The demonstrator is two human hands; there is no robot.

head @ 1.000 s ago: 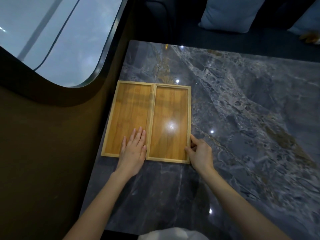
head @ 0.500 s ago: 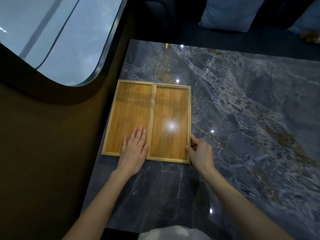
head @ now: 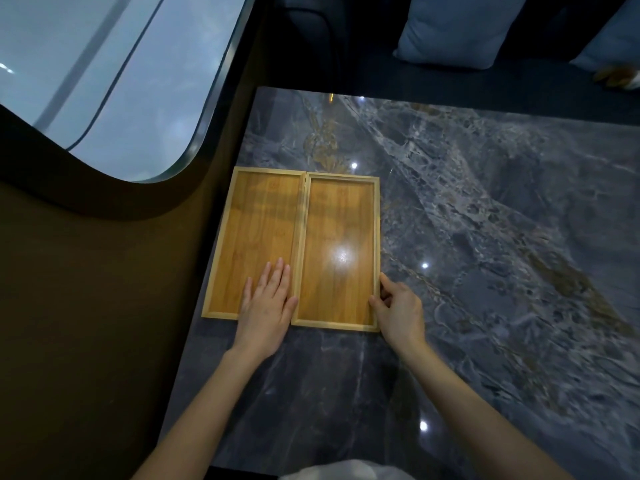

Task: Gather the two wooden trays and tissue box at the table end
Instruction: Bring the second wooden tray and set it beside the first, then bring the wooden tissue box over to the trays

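Two empty wooden trays lie side by side, long edges touching, at the left end of the dark marble table (head: 485,271). The left tray (head: 256,220) sits along the table's left edge; the right tray (head: 339,237) is a little nearer me. My left hand (head: 266,306) rests flat, fingers together, on the near end of the left tray. My right hand (head: 398,306) touches the right tray's outer rim near its near right corner, thumb and fingers at the rim. No tissue box is in view.
A brown wall panel (head: 86,323) with a curved window (head: 104,71) runs along the table's left side. Beyond the far edge is a dark seat with a blue-grey cushion (head: 450,29). A white cloth (head: 346,471) shows at the bottom edge.
The trays and both hands stay almost still; the view has only shifted slightly.
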